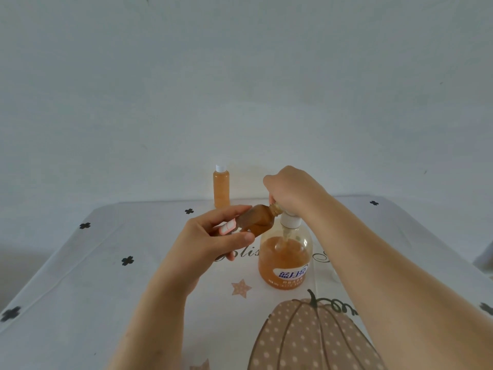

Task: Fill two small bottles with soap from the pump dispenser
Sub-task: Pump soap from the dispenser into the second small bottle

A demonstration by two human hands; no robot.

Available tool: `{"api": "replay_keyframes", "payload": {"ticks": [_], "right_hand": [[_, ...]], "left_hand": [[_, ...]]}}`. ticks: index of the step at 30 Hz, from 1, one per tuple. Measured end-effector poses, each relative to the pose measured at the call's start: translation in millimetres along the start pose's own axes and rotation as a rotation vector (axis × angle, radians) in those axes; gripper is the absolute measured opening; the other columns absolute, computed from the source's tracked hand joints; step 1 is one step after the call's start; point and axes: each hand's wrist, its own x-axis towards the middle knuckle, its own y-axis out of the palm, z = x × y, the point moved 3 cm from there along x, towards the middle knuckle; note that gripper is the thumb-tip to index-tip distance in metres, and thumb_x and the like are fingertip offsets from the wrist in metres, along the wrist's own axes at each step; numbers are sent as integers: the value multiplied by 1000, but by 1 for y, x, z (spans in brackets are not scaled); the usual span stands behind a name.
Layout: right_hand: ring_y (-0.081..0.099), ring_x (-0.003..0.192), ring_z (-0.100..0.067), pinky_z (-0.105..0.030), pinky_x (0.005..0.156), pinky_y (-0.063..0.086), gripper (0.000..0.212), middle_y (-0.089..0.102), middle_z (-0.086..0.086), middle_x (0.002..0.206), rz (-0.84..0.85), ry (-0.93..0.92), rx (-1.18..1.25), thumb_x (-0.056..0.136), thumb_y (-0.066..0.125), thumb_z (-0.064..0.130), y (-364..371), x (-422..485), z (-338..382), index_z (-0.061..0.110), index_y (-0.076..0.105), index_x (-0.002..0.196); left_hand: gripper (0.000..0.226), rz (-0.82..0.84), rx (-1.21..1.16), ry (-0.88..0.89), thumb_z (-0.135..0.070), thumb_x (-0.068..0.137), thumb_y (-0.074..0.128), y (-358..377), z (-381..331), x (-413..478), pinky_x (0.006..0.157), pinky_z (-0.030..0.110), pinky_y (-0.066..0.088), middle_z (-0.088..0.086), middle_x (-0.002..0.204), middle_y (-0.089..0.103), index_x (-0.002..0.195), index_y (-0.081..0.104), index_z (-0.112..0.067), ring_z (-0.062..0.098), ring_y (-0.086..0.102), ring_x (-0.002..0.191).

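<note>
The pump dispenser [285, 259] stands mid-table, a clear round bottle about half full of orange soap, with a white collar and a blue label. My right hand [290, 190] covers its pump head from above, fingers curled round it. My left hand [213, 239] grips a small amber bottle [256, 220], tilted, its open neck held against the pump's spout. A second small bottle [221, 188], full of orange soap and capped in white, stands upright at the table's far edge by the wall.
The table [80, 276] wears a white cloth printed with black clovers, a star and a dotted pumpkin. A pale wall rises right behind it. A small pale object [334, 275] lies half hidden behind my right forearm.
</note>
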Motion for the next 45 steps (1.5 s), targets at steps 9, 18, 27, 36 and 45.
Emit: {"api": "replay_keyframes", "payload": {"ticks": [9,18,27,36,45], "right_hand": [[56,67,-24,-33,71,45,35,73,-9,94,-9,25,-4,89,43,21,-8,-4,6,6,74,98],[52,57,-24,-31,69,44,34,60,-8,73,24,44,-56,90,44,14,-15,-11,13,6,74,105],[52,64,-23,-31,64,40,32,65,-7,81,-40,-8,-41,92,42,23,-4,-4,2,8,71,93],[52,62,-23,-30,62,40,35,63,-6,77,-40,-12,-12,90,44,25,-1,-2,0,6,72,94],[55,60,-24,-31,68,45,34,65,-8,78,11,18,-27,89,46,20,-13,-6,11,6,75,100]], "left_hand": [[47,21,-6,23,-23,62,82,4,-3,-2,50,17,42,0,80,72,108,78,-30,14,52,54],[47,29,-27,51,-22,63,79,4,-7,-4,49,16,42,-1,73,71,109,77,-26,12,55,53],[40,56,-6,15,-21,65,82,0,-1,0,49,17,40,6,72,69,103,79,-32,14,53,54],[45,53,12,6,-21,63,89,0,2,2,52,21,42,8,79,71,106,78,-32,22,55,62],[40,33,-96,44,-14,64,79,4,-2,0,44,16,43,9,71,68,103,71,-9,11,59,48]]}}
